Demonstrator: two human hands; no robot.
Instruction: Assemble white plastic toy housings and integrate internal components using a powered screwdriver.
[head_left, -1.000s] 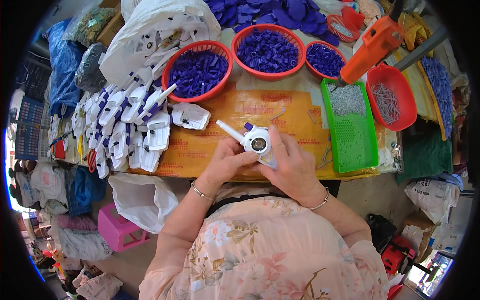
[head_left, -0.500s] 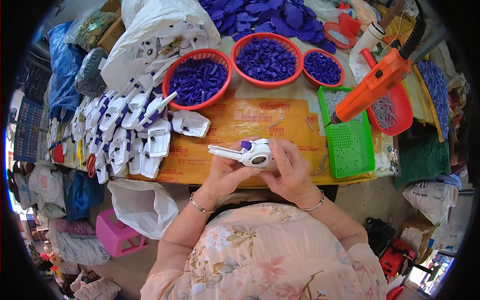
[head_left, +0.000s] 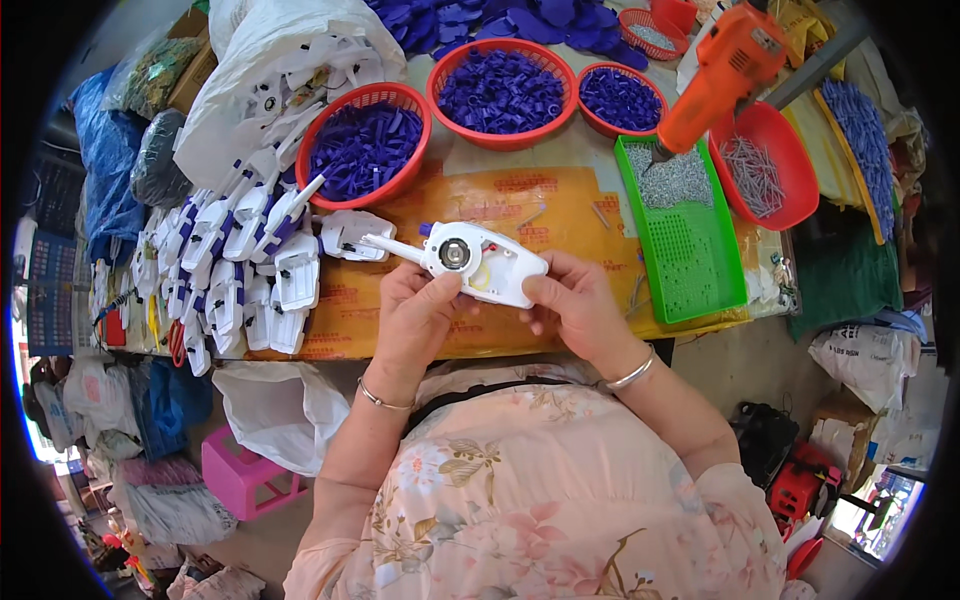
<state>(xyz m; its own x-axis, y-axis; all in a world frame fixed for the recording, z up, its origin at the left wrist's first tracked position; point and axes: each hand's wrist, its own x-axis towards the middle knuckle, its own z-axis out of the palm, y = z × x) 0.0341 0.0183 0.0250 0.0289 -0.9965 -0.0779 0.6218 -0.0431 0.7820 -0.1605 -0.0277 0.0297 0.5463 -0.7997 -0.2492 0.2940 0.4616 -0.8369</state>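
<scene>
Both hands hold a white plastic housing [head_left: 510, 275] above the near edge of the table. It has a round dark centre with a metal ring, a purple tab and a narrow handle pointing left. My left hand [head_left: 412, 312] grips it near the handle, thumb on the face below the ring. The wide end is pinched by my right hand [head_left: 582, 305], thumb on top and fingers underneath. Just beyond the handle lies another white housing [head_left: 352, 234], open side up. To its left is a pile of similar white housings with purple parts [head_left: 240, 255].
Red baskets of purple pieces [head_left: 432, 100] line the back. An orange electric screwdriver [head_left: 725, 75] hangs over a green tray [head_left: 735, 290] with small screws. Beside it stands a red bin [head_left: 808, 195] of long metal pins. A white sack [head_left: 270, 400] hangs below the table edge.
The housing has turned from edge-on to show its broad face and wide end. My right hand has shifted to that end. The whole view has moved slightly.
</scene>
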